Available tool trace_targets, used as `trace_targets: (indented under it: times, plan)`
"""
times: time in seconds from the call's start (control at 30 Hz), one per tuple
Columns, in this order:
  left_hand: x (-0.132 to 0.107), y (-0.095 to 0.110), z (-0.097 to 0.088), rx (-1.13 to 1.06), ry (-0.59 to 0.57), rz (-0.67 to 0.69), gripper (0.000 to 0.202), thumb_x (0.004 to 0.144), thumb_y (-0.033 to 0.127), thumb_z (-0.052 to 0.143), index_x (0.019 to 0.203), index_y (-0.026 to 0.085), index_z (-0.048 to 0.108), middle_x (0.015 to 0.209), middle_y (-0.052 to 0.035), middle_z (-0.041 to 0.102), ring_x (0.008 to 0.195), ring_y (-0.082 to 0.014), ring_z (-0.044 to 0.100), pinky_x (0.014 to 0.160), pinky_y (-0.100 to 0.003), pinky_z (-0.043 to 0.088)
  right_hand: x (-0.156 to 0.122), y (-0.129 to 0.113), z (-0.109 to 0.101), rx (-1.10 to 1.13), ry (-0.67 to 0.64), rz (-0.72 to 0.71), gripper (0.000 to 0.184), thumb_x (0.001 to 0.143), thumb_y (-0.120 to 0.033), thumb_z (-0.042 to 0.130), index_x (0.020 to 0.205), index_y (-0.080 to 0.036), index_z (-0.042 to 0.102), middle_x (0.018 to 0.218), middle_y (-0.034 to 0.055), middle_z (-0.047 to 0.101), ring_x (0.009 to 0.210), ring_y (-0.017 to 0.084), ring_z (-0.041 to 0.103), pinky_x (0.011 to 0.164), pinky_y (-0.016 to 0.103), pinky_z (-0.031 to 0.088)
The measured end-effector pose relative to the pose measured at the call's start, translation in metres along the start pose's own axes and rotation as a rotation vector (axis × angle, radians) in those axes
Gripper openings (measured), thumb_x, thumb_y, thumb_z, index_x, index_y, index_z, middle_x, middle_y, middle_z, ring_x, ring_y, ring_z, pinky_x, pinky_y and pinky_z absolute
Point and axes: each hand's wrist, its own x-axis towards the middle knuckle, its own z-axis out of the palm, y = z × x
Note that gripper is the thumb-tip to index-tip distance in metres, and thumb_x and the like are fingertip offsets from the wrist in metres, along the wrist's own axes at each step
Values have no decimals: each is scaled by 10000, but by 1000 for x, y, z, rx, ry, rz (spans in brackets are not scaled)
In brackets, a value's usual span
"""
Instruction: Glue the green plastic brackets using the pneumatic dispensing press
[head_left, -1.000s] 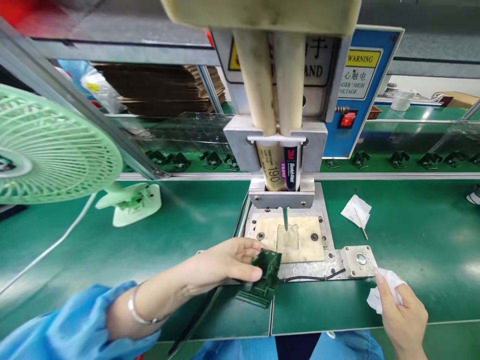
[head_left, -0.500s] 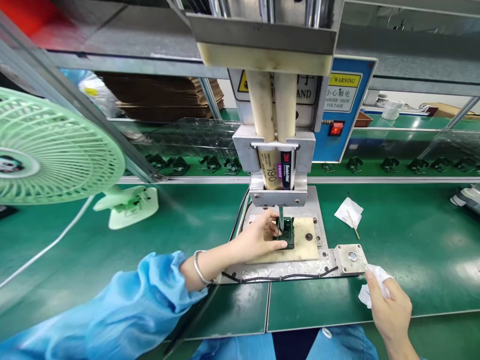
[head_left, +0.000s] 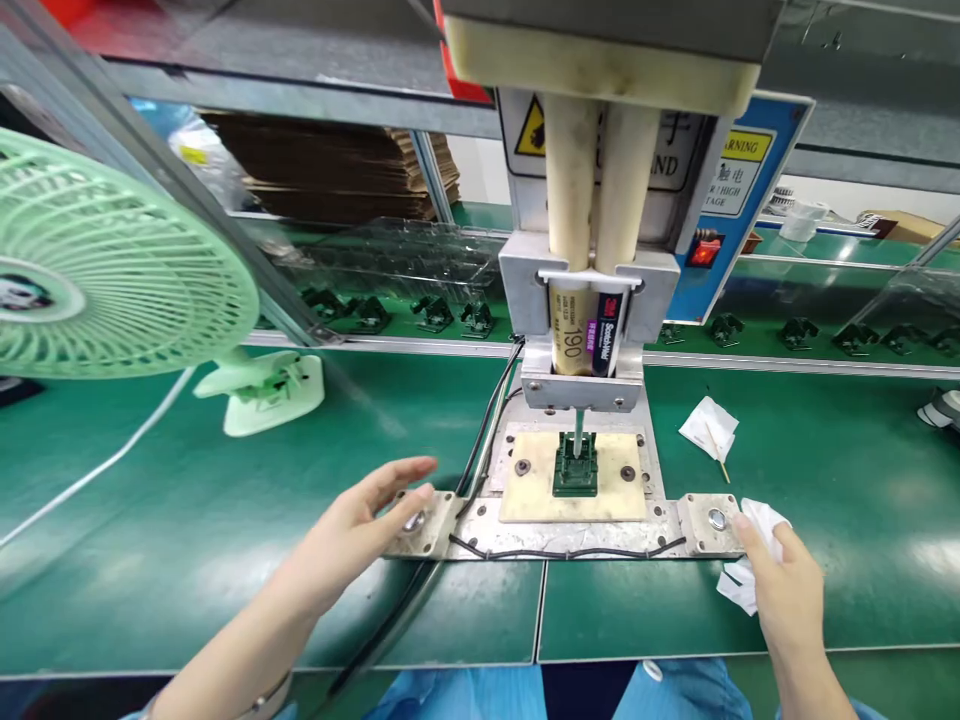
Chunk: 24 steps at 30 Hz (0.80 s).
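Observation:
My left hand (head_left: 367, 520) is open, thumb and fingers apart, over the left button block (head_left: 427, 535) of the dispensing press. My right hand (head_left: 786, 585) is closed on a crumpled white wipe (head_left: 739, 588), its thumb at the edge of the right button block (head_left: 709, 522). Between the blocks, a dark green plastic part (head_left: 575, 482) sits on the cream fixture plate (head_left: 519, 500). The nozzle (head_left: 578, 435) reaches down to it from the twin adhesive cartridge (head_left: 574, 330); whether the tip touches the part I cannot tell.
A green fan (head_left: 112, 260) stands at the left. Black cables (head_left: 484, 425) run beside the press. A folded white wipe (head_left: 705, 430) with a thin stick (head_left: 721, 463) lies to the right. Several dark parts (head_left: 435, 315) line the bench behind the metal rail.
My left hand has let go of the green part and moved left and down to the left button block. My right hand stays beside the right block, still with the wipe. The view has shifted slightly.

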Motion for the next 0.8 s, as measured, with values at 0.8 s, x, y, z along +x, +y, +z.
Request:
trace_targets:
  times: [0.8]
  plan:
    - [-11,-43,26,-279,187,-20,535,680,620,724,997,198,638,971,-54,682,749,-178,614,603,-226,497,2,-9,15,-26,5,35,563,649,-721,686,600,-211,451,557,-28,455,541,153,437,470,242,362]
